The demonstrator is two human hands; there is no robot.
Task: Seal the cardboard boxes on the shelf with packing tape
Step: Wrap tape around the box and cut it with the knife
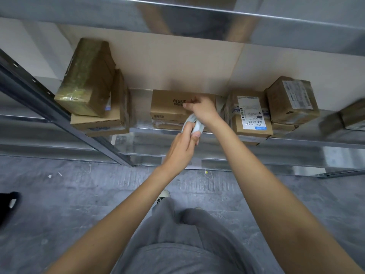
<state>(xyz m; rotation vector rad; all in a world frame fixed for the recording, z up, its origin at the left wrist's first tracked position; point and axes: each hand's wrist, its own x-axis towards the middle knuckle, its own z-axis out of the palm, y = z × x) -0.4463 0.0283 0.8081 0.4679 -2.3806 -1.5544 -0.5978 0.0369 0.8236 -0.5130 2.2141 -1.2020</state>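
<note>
A flat cardboard box (pixel 167 104) with black printed characters lies in the middle of the metal shelf (pixel 142 119). My left hand (pixel 182 149) grips a white roll of packing tape (pixel 195 123) just in front of the box's front edge. My right hand (pixel 201 110) rests on the top right part of the box, fingers curled and pinching at the surface; whether it holds a tape end is too blurred to tell. The box's right side is hidden behind that hand.
Two stacked boxes (pixel 94 91) stand at the shelf's left. Labelled boxes (pixel 249 113) and a tilted taped box (pixel 292 99) crowd the right. An upper shelf (pixel 197 18) hangs overhead. A dark upright post (pixel 59 113) runs diagonally at left. Grey floor lies below.
</note>
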